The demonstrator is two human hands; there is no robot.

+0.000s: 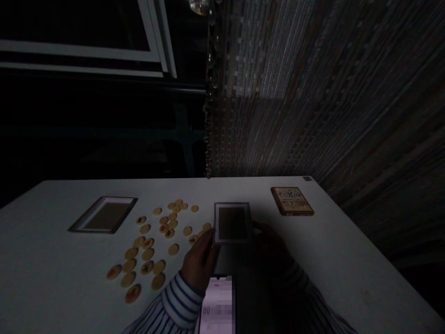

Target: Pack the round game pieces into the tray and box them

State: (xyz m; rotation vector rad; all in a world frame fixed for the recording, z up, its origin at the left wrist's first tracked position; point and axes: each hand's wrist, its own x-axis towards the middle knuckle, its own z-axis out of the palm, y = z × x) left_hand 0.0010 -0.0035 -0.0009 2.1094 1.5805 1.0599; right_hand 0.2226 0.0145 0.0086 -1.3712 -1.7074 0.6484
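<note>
Blue-striped cloth (182,297) ends at the left grip (199,260), its fingers and thumb closed on the near left corner of a box (232,223); the right grip (273,242) comes up to the box's right edge in deep shadow, and I cannot tell how firmly it closes, if at all; the box sits straight ahead between the two, its longer side seeming to run away from the person; whether it touches the counter (340,260) or is held just above it is unclear.

The box is shallow and open, with a brown floor, paler inner walls and a dark rim; round wooden pieces (148,254) lie scattered to its left, nearer the left grip, the closest just beside those fingers; a few show red or black marks, others look plain; beyond them lies a second open tray (133,203), far left; a printed case (292,201) lies to the right, well apart; a lit phone (216,306) is nearest the person.
</note>
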